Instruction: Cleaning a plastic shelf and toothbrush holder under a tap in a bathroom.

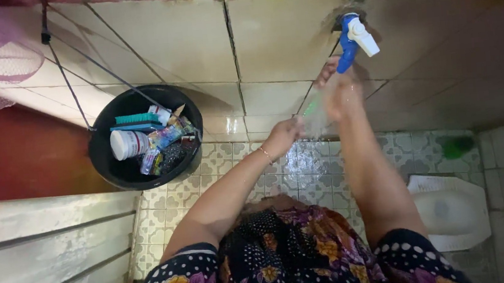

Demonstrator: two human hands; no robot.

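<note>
A blue and white tap (353, 38) sticks out of the tiled wall and water runs down from it. My right hand (338, 90) is raised right under the spout in the stream, fingers up toward the tap. My left hand (282, 135) is lower and to the left, closed around a thin green stick-like thing (311, 107) whose upper end reaches into the water; its far end is blurred by the spray.
A black hanging bucket (103, 162) on cords holds a brush, a white jar and several small bottles at left. A white squat toilet (455, 209) lies at lower right, a green object (457, 146) beyond it. Corrugated metal sheet (41, 254) fills the lower left; patterned wet floor tiles.
</note>
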